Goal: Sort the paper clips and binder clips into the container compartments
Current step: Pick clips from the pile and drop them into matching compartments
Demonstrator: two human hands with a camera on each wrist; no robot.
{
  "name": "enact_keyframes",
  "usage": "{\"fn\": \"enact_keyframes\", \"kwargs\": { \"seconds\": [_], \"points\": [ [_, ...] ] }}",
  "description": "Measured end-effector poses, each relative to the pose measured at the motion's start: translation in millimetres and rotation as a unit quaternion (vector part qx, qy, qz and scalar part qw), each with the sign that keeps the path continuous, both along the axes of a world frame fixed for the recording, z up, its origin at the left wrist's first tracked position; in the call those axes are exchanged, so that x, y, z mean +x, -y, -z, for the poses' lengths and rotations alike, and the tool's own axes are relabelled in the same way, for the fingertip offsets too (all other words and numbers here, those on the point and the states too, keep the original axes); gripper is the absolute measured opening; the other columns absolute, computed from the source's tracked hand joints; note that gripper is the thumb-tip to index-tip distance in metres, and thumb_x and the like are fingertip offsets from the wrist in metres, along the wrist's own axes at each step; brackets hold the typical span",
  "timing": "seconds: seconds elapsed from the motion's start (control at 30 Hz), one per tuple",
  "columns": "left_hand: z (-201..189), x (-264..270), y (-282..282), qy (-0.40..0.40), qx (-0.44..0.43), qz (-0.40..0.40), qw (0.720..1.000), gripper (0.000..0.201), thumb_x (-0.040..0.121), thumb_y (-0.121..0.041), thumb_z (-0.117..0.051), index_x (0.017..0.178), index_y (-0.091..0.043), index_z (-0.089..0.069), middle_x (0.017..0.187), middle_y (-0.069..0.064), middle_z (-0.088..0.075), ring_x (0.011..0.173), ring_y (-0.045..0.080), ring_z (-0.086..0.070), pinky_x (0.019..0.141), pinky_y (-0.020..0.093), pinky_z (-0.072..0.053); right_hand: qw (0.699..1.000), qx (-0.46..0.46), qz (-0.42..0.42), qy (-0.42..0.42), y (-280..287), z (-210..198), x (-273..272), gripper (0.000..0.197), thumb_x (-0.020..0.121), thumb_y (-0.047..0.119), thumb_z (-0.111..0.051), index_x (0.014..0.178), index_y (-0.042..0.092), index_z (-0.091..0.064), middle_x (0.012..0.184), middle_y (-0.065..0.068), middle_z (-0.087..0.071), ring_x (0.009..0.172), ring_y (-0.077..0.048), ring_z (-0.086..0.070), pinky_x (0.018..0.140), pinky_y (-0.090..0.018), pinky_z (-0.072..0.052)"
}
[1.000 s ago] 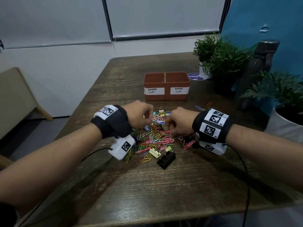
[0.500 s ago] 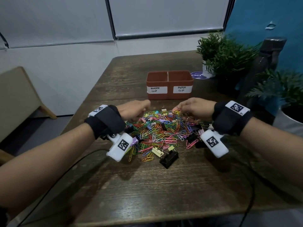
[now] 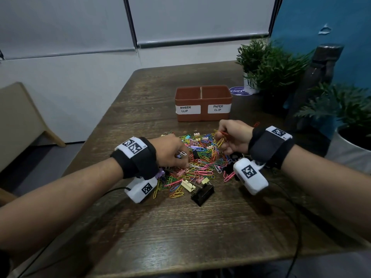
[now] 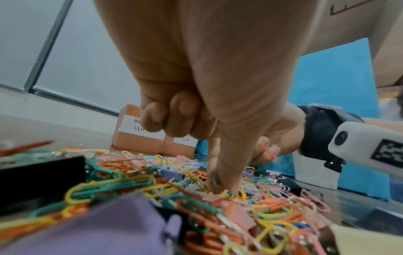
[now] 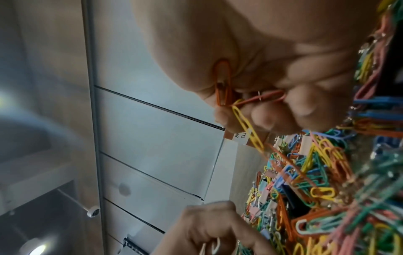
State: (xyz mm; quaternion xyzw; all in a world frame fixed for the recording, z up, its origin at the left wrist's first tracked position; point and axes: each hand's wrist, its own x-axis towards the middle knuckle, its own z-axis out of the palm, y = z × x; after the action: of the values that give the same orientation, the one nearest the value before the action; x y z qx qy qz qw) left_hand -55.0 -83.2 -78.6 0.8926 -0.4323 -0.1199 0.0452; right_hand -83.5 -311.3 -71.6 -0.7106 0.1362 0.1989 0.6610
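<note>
Paper clips [image 3: 202, 157], mixed colours, heaped with binder clips [image 3: 202, 194] on the worktop [image 3: 180, 227] just short of the container [image 3: 202, 103], whose compartments are labelled for binder clips on the left and paper clips on the right. Light springy wire, slick-coated; I judge they hook into chains, so pinch a single loop end and lift slowly. Binder clips: heavier, rigid, best taken by the body. My right hand [image 3: 234, 137] is raised off the heap, fingers [image 5: 261, 119] curled on an orange and a red clip with a yellow one [image 5: 248, 129] dangling linked. My left hand [image 3: 170, 151] has thumb and forefinger pinching down into the heap beside a white clip; what they have hold of I cannot tell. Half a second ago both hands lay nearer the container; the left has since drawn back and dipped.
</note>
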Motion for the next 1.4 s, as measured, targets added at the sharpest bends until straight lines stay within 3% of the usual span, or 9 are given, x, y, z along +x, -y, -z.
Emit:
{"fn": "enact_keyframes", "kwargs": {
  "seconds": [0.1, 0.2, 0.37, 0.5, 0.77, 0.93, 1.1, 1.23, 1.4],
  "points": [
    [-3.5, -2.6, 0.7, 0.017, -0.034, -0.033, 0.999, 0.027, 0.099, -0.037, -0.051, 0.095, -0.014, -0.065, 0.074, -0.007, -0.061, 0.066, 0.007, -0.055, 0.06, 0.022, -0.043, 1.0, -0.001, 0.005, 0.008, 1.0, 0.6, 0.1, 0.031, 0.083, 0.016, -0.031, 0.053, 0.016, -0.042, 0.059, -0.007, -0.053, 0.053, -0.021, -0.052, 0.041, -0.02, -0.029],
    [-12.6, -1.8, -0.3, -0.038, -0.123, -0.141, 0.982, 0.035, 0.105, -0.031, -0.033, 0.09, -0.007, -0.054, 0.087, 0.009, -0.059, 0.081, 0.026, -0.054, 0.075, 0.035, -0.044, 1.0, 0.005, -0.002, 0.014, 2.1, 0.7, 1.0, 0.029, 0.084, 0.017, -0.03, 0.059, 0.014, -0.046, 0.064, -0.009, -0.06, 0.056, -0.022, -0.06, 0.039, -0.019, -0.034],
    [-27.7, 5.8, -3.1, -0.237, -0.286, -0.233, 0.899, 0.038, 0.097, -0.029, -0.035, 0.06, -0.02, -0.038, 0.058, -0.003, -0.035, 0.048, 0.014, -0.026, 0.049, 0.025, -0.022, 0.999, 0.012, -0.035, 0.023, 0.5, -2.5, 2.9, 0.031, 0.089, 0.034, -0.034, 0.07, 0.014, -0.048, 0.059, -0.003, -0.048, 0.046, -0.015, -0.042, 0.04, -0.018, -0.026],
    [-36.4, 4.5, -7.4, -0.136, -0.34, -0.232, 0.901, 0.055, 0.101, -0.042, -0.044, 0.054, -0.013, -0.049, 0.051, 0.004, -0.051, 0.04, 0.012, -0.044, 0.05, 0.021, -0.042, 0.994, -0.084, -0.062, 0.033, -5.8, -7.4, 1.2, 0.052, 0.093, 0.06, -0.048, 0.057, 0.023, -0.039, 0.051, 0.006, -0.035, 0.039, -0.009, -0.027, 0.038, -0.018, -0.018],
    [-24.3, 8.4, -16.2, -0.351, -0.497, -0.261, 0.749, 0.011, 0.1, -0.015, -0.044, 0.089, -0.013, -0.045, 0.076, 0.007, -0.064, 0.044, 0.015, -0.054, 0.033, 0.018, -0.034, 0.846, -0.445, -0.242, 0.166, -15.3, -8.3, -11.7, 0.041, 0.103, 0.047, -0.038, 0.075, 0.022, -0.056, 0.069, 0.004, -0.051, 0.063, -0.016, -0.048, 0.059, -0.03, -0.038],
    [-10.1, 8.2, -17.5, -0.337, -0.372, -0.272, 0.821, 0.005, 0.1, -0.015, -0.05, 0.096, -0.017, -0.048, 0.059, -0.003, -0.047, 0.038, 0.007, -0.034, 0.035, 0.016, -0.024, 0.78, -0.539, -0.276, 0.156, -18.5, -5.1, -20.1, 0.04, 0.072, 0.063, -0.076, 0.094, 0.032, -0.064, 0.097, 0.011, -0.058, 0.087, -0.009, -0.056, 0.069, -0.028, -0.044],
    [-12.2, -4.1, -10.8, -0.082, -0.063, -0.257, 0.961, 0.052, 0.093, -0.066, -0.037, 0.104, -0.021, -0.063, 0.098, -0.004, -0.062, 0.09, 0.015, -0.057, 0.078, 0.031, -0.044, 0.752, -0.576, -0.261, 0.186, -31.6, 4.6, -21.5, 0.032, 0.073, 0.049, -0.082, 0.097, 0.032, -0.071, 0.108, 0.005, -0.062, 0.092, -0.016, -0.057, 0.065, -0.027, -0.042],
    [-11.8, -12.2, -4.6, 0.042, 0.023, -0.233, 0.971, 0.043, 0.079, -0.069, -0.061, 0.088, -0.027, -0.068, 0.078, -0.01, -0.062, 0.071, 0.006, -0.058, 0.065, 0.028, -0.049, 0.754, -0.567, -0.256, 0.211, -32.2, 0.9, -20.5, 0.022, 0.077, 0.044, -0.081, 0.094, 0.032, -0.074, 0.104, 0.006, -0.059, 0.09, -0.016, -0.056, 0.07, -0.027, -0.043],
    [-10.9, -11.8, 0.6, 0.03, 0.048, -0.233, 0.971, 0.042, 0.07, -0.064, -0.074, 0.082, -0.024, -0.073, 0.08, -0.007, -0.068, 0.079, 0.012, -0.063, 0.066, 0.03, -0.054, 0.795, -0.51, -0.242, 0.223, -17.9, -15.5, -17.0, 0.017, 0.084, 0.044, -0.074, 0.093, 0.029, -0.076, 0.092, 0.013, -0.056, 0.08, -0.004, -0.05, 0.069, -0.025, -0.039]
  ]
}}
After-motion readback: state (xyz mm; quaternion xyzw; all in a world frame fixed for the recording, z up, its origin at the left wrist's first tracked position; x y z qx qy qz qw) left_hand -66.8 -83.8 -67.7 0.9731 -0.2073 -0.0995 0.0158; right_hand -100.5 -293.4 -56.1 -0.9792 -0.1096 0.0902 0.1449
